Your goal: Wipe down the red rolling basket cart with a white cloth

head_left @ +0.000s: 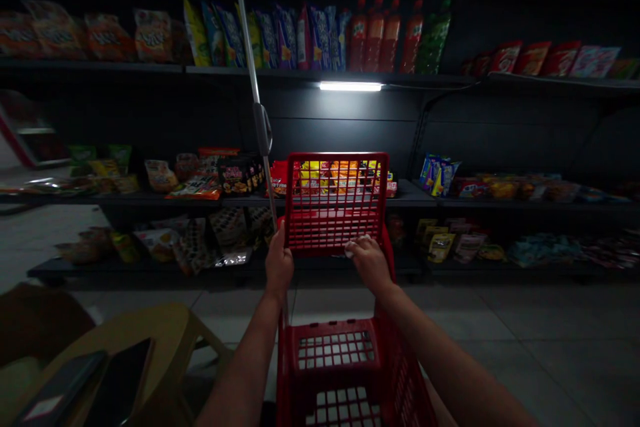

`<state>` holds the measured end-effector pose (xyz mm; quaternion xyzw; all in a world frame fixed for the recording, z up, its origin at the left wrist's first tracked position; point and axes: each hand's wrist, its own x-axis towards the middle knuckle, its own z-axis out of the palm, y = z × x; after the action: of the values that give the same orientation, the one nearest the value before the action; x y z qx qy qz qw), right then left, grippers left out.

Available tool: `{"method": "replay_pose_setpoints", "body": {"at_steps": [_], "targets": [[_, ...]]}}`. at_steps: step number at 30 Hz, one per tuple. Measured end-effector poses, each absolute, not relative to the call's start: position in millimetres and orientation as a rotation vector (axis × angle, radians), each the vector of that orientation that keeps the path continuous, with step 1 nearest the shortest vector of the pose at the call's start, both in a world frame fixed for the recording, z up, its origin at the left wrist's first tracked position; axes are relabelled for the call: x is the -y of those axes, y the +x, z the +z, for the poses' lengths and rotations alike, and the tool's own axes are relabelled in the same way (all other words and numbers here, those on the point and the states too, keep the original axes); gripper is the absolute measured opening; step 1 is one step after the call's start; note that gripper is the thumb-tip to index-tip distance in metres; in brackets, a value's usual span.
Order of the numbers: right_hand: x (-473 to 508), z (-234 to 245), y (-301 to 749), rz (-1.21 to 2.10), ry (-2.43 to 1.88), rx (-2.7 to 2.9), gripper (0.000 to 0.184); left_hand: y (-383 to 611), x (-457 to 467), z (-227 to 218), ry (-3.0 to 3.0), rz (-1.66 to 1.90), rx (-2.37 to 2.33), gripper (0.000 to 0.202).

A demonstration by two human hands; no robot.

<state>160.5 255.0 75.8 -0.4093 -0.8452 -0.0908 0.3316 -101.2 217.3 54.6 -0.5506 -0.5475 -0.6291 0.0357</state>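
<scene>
The left hand grips a metal pole, the right hand the rim of one red shopping cart; four orange bottles stand shelved.

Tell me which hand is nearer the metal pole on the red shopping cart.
Left. The left hand sits at the lower end of the metal pole; the right hand is farther right, on the red shopping cart, away from the pole.
</scene>
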Motion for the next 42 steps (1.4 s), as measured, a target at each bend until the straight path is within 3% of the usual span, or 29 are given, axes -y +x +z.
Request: {"method": "replay_pose_setpoints", "body": {"at_steps": [6, 11, 20, 26, 33, 37, 42], "targets": [[-244, 80, 53, -0.177, -0.679, 2.409, 0.021, -104, -215, 54, -1.724, -1.974, 1.696, 0.079], [-249, 76, 55, -0.275, -0.530, 2.517, 0.023, -109, -216, 53, -1.722, -1.941, 1.677, 0.079], [-262, 80, 205, -0.345, -1.058, 2.356, 0.027, -101, -218, 53, -1.730, -1.906, 1.671, 0.078], [-259, 79, 195, -0.150, -1.260, 2.153, 0.032, -102, -217, 54, -1.724, -1.917, 1.730, 0.077], [-239, 74, 63, 0.158, -0.705, 2.363, 0.034, -97, -211, 60, -1.727, -2.209, 1.646, 0.049], [-236, 71, 25, 0.052, -0.530, 2.489, 0.030, -93, -206, 65, -1.671, -2.367, 1.632, 0.049], [-247, 72, 70, -0.133, -0.608, 2.571, 0.026, -92, -204, 69, -1.725, -2.285, 1.614, 0.052]]}}
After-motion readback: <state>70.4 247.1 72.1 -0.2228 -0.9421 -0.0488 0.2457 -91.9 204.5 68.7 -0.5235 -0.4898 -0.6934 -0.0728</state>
